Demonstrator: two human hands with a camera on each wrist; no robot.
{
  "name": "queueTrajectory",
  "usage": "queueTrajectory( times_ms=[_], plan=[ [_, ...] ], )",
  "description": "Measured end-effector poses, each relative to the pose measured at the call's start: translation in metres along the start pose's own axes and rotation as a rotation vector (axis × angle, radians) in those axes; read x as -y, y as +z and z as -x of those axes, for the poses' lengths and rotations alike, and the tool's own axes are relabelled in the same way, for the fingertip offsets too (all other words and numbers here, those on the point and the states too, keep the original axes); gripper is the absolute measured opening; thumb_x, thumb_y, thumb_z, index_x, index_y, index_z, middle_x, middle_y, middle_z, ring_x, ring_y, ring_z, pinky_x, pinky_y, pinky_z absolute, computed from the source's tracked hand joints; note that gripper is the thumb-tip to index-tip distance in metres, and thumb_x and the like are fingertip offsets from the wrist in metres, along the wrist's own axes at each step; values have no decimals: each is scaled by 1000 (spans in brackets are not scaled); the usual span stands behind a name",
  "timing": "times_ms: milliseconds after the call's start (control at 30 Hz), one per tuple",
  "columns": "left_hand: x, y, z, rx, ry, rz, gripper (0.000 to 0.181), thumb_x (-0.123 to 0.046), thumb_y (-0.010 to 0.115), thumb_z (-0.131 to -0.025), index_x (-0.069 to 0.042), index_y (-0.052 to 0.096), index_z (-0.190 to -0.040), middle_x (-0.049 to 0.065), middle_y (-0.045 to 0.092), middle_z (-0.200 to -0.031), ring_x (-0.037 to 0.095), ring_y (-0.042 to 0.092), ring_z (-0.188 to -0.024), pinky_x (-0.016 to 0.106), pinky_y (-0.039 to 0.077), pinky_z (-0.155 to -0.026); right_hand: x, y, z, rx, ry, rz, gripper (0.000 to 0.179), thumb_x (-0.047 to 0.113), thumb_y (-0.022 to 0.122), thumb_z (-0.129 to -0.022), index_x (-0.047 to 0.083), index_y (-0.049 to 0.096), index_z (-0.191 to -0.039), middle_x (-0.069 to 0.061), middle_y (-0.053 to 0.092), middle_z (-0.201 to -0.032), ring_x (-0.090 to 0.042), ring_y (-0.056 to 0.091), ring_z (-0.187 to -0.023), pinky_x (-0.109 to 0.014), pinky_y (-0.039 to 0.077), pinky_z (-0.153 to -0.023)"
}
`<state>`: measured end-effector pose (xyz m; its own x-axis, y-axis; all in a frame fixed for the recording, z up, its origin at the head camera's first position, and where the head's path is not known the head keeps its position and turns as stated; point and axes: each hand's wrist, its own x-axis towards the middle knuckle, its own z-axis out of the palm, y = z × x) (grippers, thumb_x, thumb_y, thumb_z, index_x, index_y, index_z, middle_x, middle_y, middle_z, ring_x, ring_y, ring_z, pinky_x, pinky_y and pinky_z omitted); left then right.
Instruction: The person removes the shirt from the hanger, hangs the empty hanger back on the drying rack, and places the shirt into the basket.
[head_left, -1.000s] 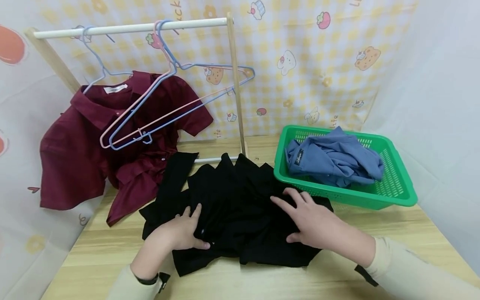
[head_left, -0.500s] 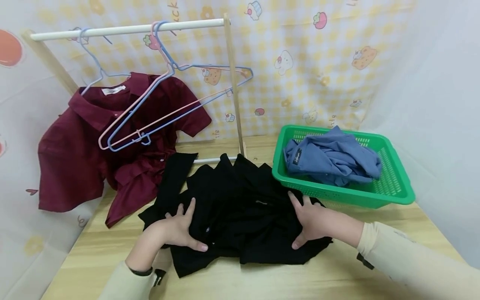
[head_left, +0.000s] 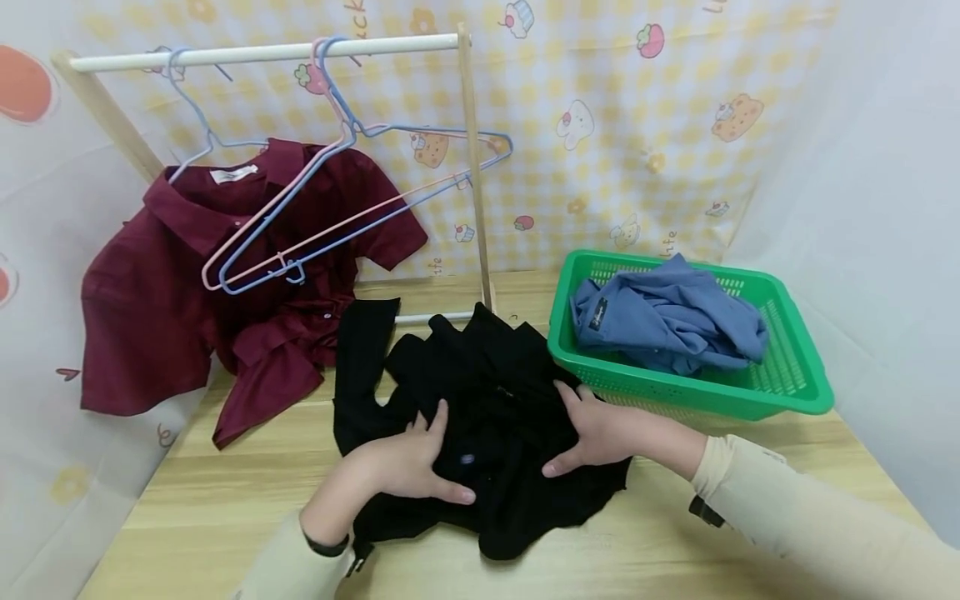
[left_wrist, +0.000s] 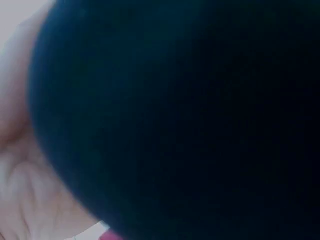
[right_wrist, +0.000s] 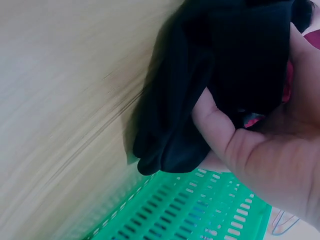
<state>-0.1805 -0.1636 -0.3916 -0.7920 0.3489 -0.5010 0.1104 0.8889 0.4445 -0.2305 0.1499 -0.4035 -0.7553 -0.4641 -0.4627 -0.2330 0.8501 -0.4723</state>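
A crumpled black shirt point(head_left: 517, 508) lies on the table in the head view, with a small label and a button-like spot showing. On its left part rests my left hand point(head_left: 401, 462), thumb and fingers spread. My right hand point(head_left: 600, 425) presses the shirt's right side, also spread, beside the green basket. The right wrist view shows bunched black cloth point(right_wrist: 175, 115) between the thumb point(right_wrist: 215, 120) and the rest of the right hand. Dark cloth point(left_wrist: 175, 120) fills most of the left wrist view, hiding the left fingertips.
A maroon shirt point(head_left: 172, 308) hangs from a blue hanger on the rack point(head_left: 255, 57) at left. Pink and blue hangers point(head_left: 345, 137) hang beside it without clothes. The green basket point(head_left: 806, 350) at right holds a blue garment point(head_left: 675, 321). The wooden table point(head_left: 187, 517) extends in front.
My hands have come closer together, the left moving right and the right moving left. The black shirt has bunched up between them and become narrower.
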Motion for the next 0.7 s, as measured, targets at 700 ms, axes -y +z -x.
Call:
queueTrajectory(
  times_ms=[700],
  plan=[
    [-26, 9, -33, 197, 331, 421, 144, -49, 89, -84, -28, -28, -166, 6, -14, -179, 21, 24, -163, 49, 25, -133, 67, 25, -28, 12, 4, 118, 137, 74, 80, -79, -4, 12, -169, -29, 21, -173, -44, 45, -151, -54, 45, -120]
  ],
)
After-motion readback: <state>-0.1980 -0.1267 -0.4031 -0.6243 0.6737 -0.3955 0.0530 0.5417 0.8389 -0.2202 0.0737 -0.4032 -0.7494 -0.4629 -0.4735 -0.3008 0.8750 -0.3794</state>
